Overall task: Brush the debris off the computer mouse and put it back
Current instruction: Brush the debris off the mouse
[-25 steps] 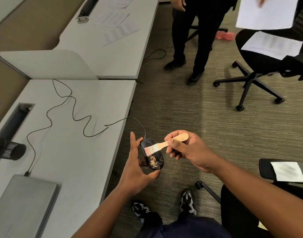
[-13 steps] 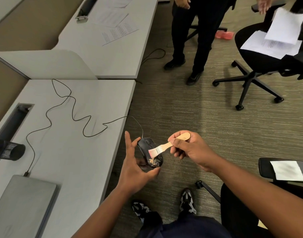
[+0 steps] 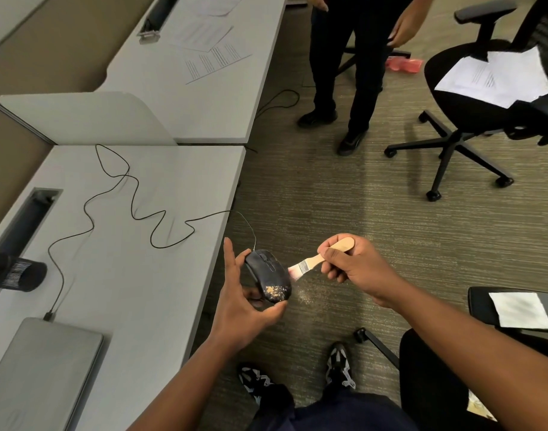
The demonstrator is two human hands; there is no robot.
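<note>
My left hand (image 3: 244,301) cradled the mouse (image 3: 268,275) off the desk (image 3: 126,275) edge, right hand (image 3: 356,269) pinching the brush (image 3: 316,261). Crumbs (image 3: 277,290) remained (loose hold); a hard stroke could have knocked it loose.

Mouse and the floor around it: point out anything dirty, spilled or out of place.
The mouse, held off the desk in the left hand, has tan crumbs on its near end. Fine specks lie on the carpet beside it. The right hand holds the brush at its side.
</note>
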